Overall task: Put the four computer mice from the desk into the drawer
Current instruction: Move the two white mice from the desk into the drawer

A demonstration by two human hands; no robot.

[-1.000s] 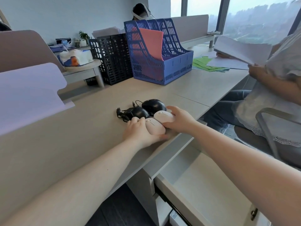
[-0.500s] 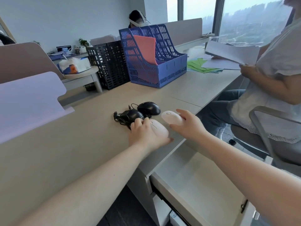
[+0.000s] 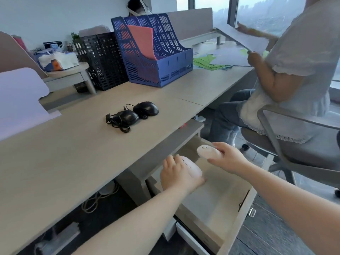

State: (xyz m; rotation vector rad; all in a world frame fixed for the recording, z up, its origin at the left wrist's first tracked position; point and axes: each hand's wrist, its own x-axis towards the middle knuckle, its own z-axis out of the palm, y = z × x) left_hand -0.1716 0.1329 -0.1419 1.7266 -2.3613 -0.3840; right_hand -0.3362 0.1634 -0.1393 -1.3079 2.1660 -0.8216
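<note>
Two black wired mice lie side by side on the desk (image 3: 77, 153): the left black mouse (image 3: 127, 117) with its coiled cable, the right black mouse (image 3: 146, 108) just behind it. My left hand (image 3: 176, 176) grips a pale pink mouse (image 3: 192, 168) above the inner part of the open drawer (image 3: 217, 201). My right hand (image 3: 230, 159) holds a second pale pink mouse (image 3: 207, 152) a little higher, over the drawer's far end. Nothing lies on the visible drawer bottom.
A blue file rack (image 3: 156, 54) and a black mesh rack (image 3: 103, 59) stand at the desk's back. A seated person (image 3: 287, 70) on an office chair (image 3: 294, 148) holds papers close to the drawer's right. Cables (image 3: 99, 197) lie on the floor under the desk.
Both hands lifted the two pink mice off the desk and carried them toward me and down, over the open drawer. The black mice stayed in place.
</note>
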